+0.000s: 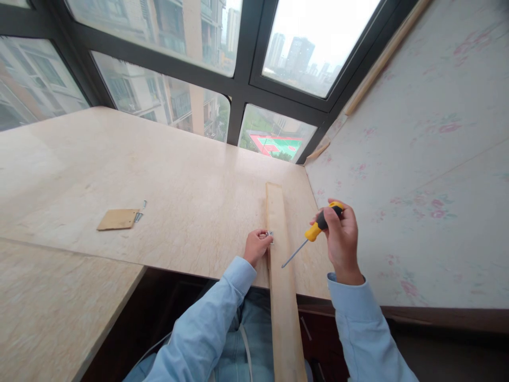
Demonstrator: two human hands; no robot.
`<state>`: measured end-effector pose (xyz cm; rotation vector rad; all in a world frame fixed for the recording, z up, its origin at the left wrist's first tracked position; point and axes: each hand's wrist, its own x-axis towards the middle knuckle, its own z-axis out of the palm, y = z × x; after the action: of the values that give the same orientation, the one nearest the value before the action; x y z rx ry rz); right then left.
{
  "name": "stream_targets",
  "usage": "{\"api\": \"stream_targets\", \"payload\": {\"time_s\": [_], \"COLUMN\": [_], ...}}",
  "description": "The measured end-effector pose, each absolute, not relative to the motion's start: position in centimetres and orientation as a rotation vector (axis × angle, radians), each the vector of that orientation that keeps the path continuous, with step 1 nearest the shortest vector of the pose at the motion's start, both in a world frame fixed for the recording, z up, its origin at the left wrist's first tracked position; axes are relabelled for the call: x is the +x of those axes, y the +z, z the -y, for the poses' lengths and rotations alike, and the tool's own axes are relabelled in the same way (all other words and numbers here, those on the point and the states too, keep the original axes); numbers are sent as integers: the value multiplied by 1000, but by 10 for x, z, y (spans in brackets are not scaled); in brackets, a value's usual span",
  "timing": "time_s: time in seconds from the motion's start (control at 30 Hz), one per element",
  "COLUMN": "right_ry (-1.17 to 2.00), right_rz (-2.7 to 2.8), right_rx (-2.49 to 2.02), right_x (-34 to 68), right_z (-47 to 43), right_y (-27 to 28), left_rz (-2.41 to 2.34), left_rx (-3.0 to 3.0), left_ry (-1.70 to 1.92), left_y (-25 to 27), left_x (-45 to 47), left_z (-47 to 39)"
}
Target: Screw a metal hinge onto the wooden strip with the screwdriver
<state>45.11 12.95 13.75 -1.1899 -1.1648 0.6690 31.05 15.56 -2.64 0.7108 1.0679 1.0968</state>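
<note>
My right hand (342, 239) is closed around the yellow and black handle of a screwdriver (314, 229). Its shaft points down and left, the tip just over a long wooden board (281, 281). The board lies across the edge of the stone-patterned sill and reaches back over my lap. At the board's left edge, my left hand (257, 246) pinches a small metal bracket (271, 236) against the wood. Fingers hide part of the bracket, so its full shape cannot be made out.
A thin wooden piece (117, 219) lies on the sill (191, 196) to the left, with several screws (138, 217) beside it. Dark-framed windows (234, 90) rise behind the sill. On the right stands a wall (421, 159) with flowered paper.
</note>
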Motion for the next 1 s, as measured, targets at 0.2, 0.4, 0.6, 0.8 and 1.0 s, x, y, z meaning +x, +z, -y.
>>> {"api": "stream_targets", "payload": {"time_s": [0.2, 0.4, 0.6, 0.8, 1.0], "right_ry": [1085, 911, 655, 663, 656], "right_rz": [1232, 1683, 1824, 1852, 1886], "right_rx": [-1421, -1816, -1867, -1916, -1960], "right_x": [446, 439, 437, 440, 437], "right_z": [-146, -160, -170, -174, -177], "right_y": [112, 71, 48, 51, 58], "left_rz": [-1043, -1010, -999, -1013, -991], "left_rx": [678, 675, 660, 633, 642], "left_ry": [1107, 1106, 1088, 1087, 1092], "left_y": [-20, -16, -13, -8, -10], "left_x": [309, 307, 305, 304, 303], "left_z": [-154, -152, -151, -149, -148]}}
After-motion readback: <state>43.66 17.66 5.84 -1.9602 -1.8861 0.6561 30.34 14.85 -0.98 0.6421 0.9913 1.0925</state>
